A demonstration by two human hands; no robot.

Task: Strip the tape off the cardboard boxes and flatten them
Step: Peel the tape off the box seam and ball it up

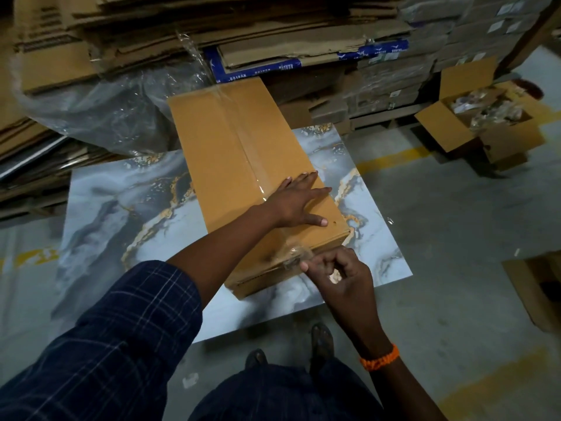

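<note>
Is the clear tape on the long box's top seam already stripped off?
No, the clear tape runs along the seam of the box, and the right hand only pinches its loosened end at the near edge.

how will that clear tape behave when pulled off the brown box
The clear tape is probably floppy and clingy: its freed end crumples where the right hand pinches it. It likely peels as one long strip, since it runs along the box seam. The box may slide, hence the left hand pressing flat on it.

Matt cardboard box (243,165), glossy clear tape (296,253)
</note>
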